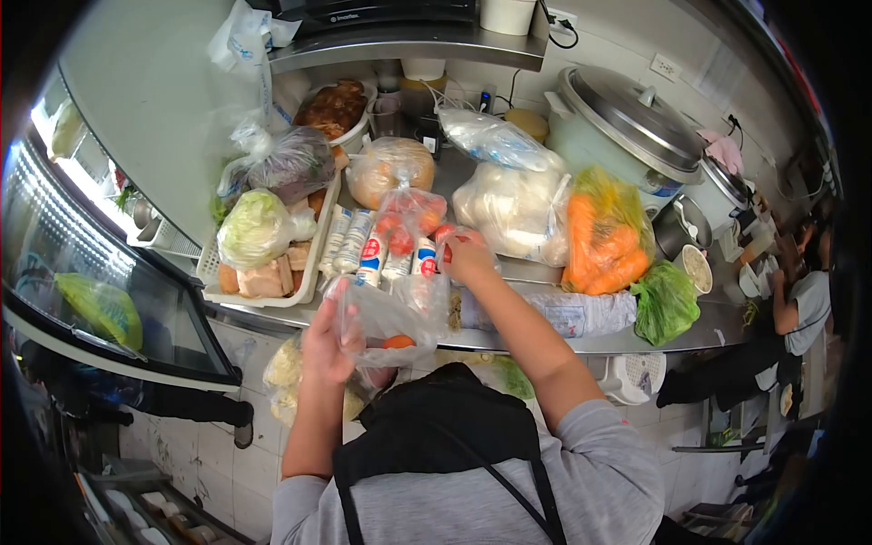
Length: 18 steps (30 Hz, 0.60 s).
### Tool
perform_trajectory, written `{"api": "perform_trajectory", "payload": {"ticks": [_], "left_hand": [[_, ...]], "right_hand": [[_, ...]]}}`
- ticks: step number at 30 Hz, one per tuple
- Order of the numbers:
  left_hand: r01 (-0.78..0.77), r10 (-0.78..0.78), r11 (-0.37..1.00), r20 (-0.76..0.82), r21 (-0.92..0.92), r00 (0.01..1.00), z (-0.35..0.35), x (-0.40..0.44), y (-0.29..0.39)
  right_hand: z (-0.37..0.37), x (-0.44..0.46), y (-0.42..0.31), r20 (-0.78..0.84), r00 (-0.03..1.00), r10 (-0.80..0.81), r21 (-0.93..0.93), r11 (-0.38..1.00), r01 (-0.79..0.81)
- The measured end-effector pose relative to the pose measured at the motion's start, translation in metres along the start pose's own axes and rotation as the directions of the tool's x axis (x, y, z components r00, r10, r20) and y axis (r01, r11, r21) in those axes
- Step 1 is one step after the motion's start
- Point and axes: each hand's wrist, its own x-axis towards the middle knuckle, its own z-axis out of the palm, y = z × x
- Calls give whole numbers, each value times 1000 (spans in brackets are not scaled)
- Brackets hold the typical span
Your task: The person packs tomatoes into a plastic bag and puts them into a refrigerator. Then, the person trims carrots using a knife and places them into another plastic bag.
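Observation:
My left hand (329, 338) holds up the side of a clear plastic bag (386, 318), which has a red tomato (398, 342) low inside it. Over the counter, my right hand (468, 258) reaches into another clear bag of tomatoes (447, 234), its fingers closed around something red that they mostly hide. Behind lies a knotted bag of tomatoes (401, 218). White tubes with red and blue print (372, 256) lie between my hands, partly under the plastic.
A white crate (316, 259) holds blocks and bagged lettuce at left. Bagged carrots (604, 241), leafy greens (668, 304) and a large lidded pot (627, 118) stand right. A glass-doored case (109, 263) flanks the counter (545, 271). Another person (804, 309) stands far right.

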Motion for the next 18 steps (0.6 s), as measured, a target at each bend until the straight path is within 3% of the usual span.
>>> {"api": "perform_trajectory", "payload": {"ticks": [5,11,14,17,18], "left_hand": [[7,-7,999,-23,36,1000,-5,2,-3],[8,-7,999,-18,36,1000,-6,4,-4],[12,-12,1000,4,-15,1000,-6,4,-3],[4,-5,1000,-20,-29,1000,-5,3,-3],[5,-6,999,-23,-34,1000,-7,4,-3]], "right_hand": [[24,4,-4,-11,998,68,-89,994,-69],[29,-2,10,-89,993,-74,137,987,86],[40,-1,31,-437,888,-141,201,947,249],[-21,-25,27,-191,981,37,295,955,22],[-35,-34,21,-220,973,75,299,954,-6]]}}
